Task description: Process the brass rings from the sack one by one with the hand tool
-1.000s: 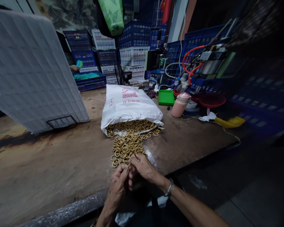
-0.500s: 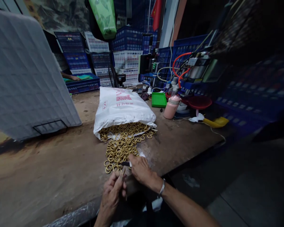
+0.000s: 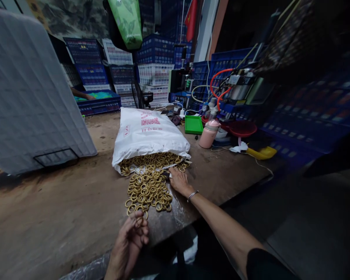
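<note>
A loose heap of brass-coloured rings [image 3: 147, 188] lies on the table, spilling from the mouth of a white woven sack [image 3: 151, 136] with red print. At the heap's right upper side, close to the sack's mouth, my right hand [image 3: 180, 181] is closed on a small dark tool [image 3: 167, 175] with a white part. Its kind is unclear, since fingers and rings cover much of it. My left hand [image 3: 131, 235] is at the heap's near edge, palm turned inward and fingers curled. A ring shows at its fingertips, partly hidden by them.
A pink bottle [image 3: 209, 134], a green tray [image 3: 193, 124] and a yellow scoop [image 3: 262, 152] stand right of the sack. A pale padded panel [image 3: 41, 93] rises at left. Stacked crates [image 3: 156, 74] line the back. Another person's hand [image 3: 89, 96] rests at a blue crate.
My right hand has moved away from my left, forward to the sack's mouth, with the dark tool. My left hand has dropped slightly and turned. Rings at the heap's right near side are now uncovered.
</note>
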The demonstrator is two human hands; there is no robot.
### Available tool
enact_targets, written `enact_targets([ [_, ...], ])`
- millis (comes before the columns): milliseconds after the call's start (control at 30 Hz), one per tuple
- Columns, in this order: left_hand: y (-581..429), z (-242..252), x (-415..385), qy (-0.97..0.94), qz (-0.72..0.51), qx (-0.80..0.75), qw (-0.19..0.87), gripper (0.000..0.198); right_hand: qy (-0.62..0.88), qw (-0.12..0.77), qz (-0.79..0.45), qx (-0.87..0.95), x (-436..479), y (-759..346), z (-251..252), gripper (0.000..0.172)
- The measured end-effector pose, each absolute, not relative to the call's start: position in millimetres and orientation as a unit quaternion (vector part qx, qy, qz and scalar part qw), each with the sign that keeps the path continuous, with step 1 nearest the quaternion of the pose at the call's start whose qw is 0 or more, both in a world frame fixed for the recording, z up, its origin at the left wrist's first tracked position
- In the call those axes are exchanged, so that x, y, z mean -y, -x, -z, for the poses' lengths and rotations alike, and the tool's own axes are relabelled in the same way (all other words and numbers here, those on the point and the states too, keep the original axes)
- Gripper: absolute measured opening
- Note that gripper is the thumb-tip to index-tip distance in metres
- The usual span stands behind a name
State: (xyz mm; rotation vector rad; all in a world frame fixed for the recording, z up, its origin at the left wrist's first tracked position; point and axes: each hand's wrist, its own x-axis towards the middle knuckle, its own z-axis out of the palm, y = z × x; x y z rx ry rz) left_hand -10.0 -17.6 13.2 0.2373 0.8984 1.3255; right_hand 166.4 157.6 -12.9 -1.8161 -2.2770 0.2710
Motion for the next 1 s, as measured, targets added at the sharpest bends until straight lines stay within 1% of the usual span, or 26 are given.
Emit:
enact_targets([
  [67, 16.6, -12.1, 17.1, -0.087, -0.596, -0.39, 0.696, 0.019, 0.616, 0.108, -0.095, 0.775, -157.7, -168.0, 15.3, 0.026],
  [133, 20.9, -11.4, 16.8, -0.068, -0.597, -0.385, 0.701, 0.014, 0.612, 0.113, -0.101, 0.776, -156.8, -169.7, 14.6, 0.026],
  [300, 15.0, -13.0, 15.2, -0.071, -0.593, -0.434, 0.675, 0.017, 0.579, 0.134, -0.136, 0.793, -137.7, -165.8, 3.3, 0.02],
  [367, 7.9, -12.3, 13.5, -0.109, -0.591, -0.462, 0.652, 0.025, 0.536, 0.148, -0.167, 0.814, -120.2, -159.4, -3.0, 0.017],
  [433, 1.2, -9.6, 11.6, -0.152, -0.593, -0.493, 0.618, 0.034, 0.45, 0.188, -0.233, 0.842, -100.5, -151.8, -8.9, 0.013],
  [533, -4.6, -3.3, 9.7, -0.209, -0.587, -0.54, 0.566, 0.038, 0.379, 0.195, -0.298, 0.854, -75.5, -141.1, -15.0, 0.012],
  [633, -5.2, 0.6, 10.3, -0.25, -0.577, -0.572, 0.527, 0.033, 0.358, 0.2, -0.339, 0.847, -62.5, -132.9, -15.5, 0.011],
  [733, -3.4, -0.1, 12.6, -0.285, -0.596, -0.585, 0.471, 0.025, 0.358, 0.219, -0.404, 0.813, -58.4, -127.0, -13.0, 0.009],
  [833, -2.0, -2.2, 15.1, -0.298, -0.61, -0.601, 0.421, 0.021, 0.366, 0.239, -0.526, 0.729, -56.9, -123.9, -11.9, 0.018],
  [900, -2.0, -2.7, 16.5, -0.3, -0.61, -0.607, 0.412, 0.021, 0.368, 0.237, -0.595, 0.674, -55.7, -123.2, -12.3, 0.027],
  [967, -2.4, -1.9, 17.4, -0.306, -0.607, -0.605, 0.415, 0.021, 0.381, 0.23, -0.623, 0.644, -54.6, -122.6, -13.2, 0.032],
  [1000, -2.6, -1.1, 17.7, -0.307, -0.603, -0.603, 0.422, 0.022, 0.391, 0.23, -0.623, 0.637, -54.4, -122.1, -13.7, 0.032],
])
